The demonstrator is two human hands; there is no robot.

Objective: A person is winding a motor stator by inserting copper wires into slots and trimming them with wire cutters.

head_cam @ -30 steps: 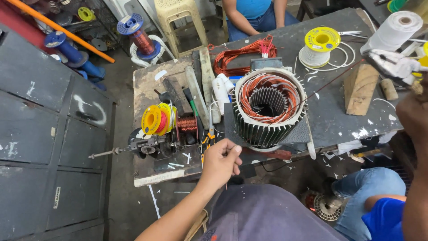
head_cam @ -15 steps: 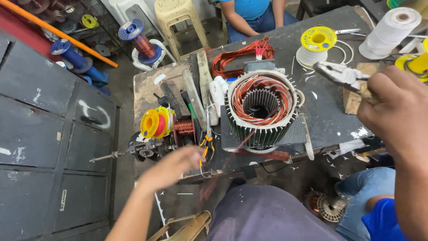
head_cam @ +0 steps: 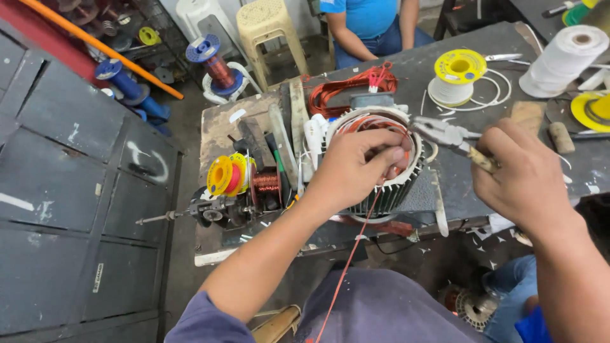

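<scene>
At centre frame the grey workbench (head_cam: 457, 184) carries a finned motor stator (head_cam: 394, 190). The left hand (head_cam: 352, 168) lies over its copper windings, fingers seemingly pinching wire. Right of centre, the right hand (head_cam: 524, 174) grips pliers (head_cam: 445, 133).

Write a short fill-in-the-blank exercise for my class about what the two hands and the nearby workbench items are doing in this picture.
1. The left hand rests on top of the motor ____, over its copper windings.
2. The right hand holds a pair of ____ by the handles.
3. The spool of white cord on the workbench has a ____ flange.
4. The thin wire hanging from the workbench edge is ____.

Missing words: stator; pliers; yellow; red
</scene>
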